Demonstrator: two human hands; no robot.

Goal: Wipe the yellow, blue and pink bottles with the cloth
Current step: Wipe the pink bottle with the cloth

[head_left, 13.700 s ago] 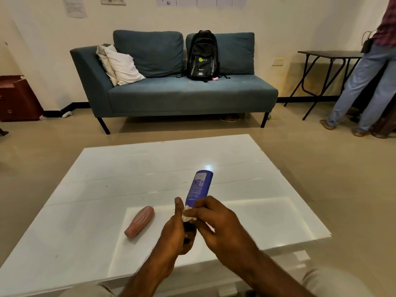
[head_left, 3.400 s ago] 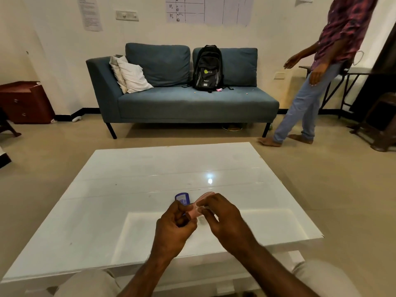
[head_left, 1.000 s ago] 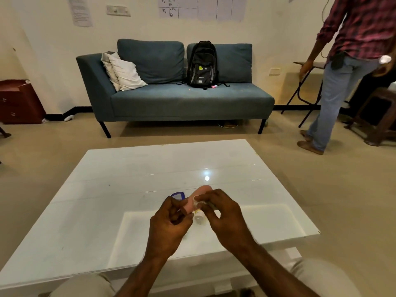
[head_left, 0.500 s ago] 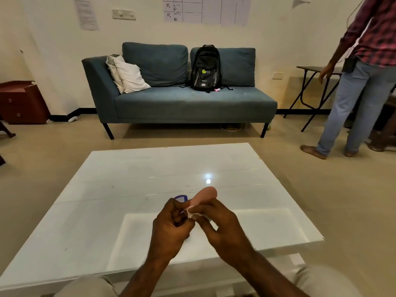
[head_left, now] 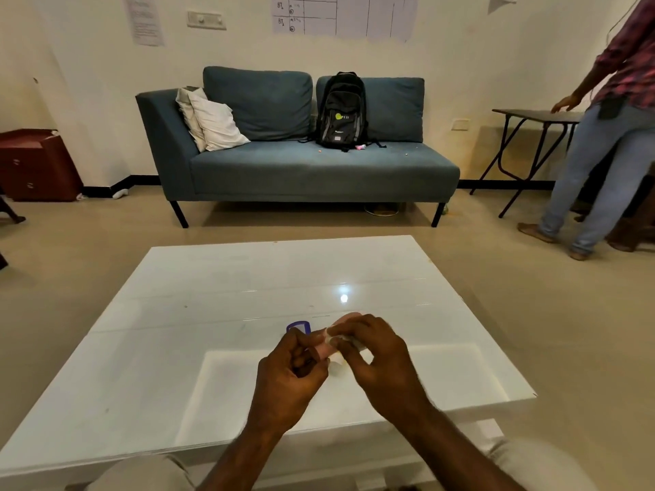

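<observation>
gripping pink bottle (head_left: 322,346) low in curled left hand (head_left: 289,372), pinching cloth (head_left: 335,337) against it with right hand (head_left: 375,356); probably light, smooth, slippery.

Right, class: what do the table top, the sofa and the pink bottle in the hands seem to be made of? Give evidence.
Table top: glossy white, likely glass or lacquered board; it mirrors a light sharply. Sofa: matte blue-grey woven fabric, no shine, soft cushions. Pink bottle: probably plastic, smooth and opaque, though mostly hidden by the left hand and right hand.
</observation>
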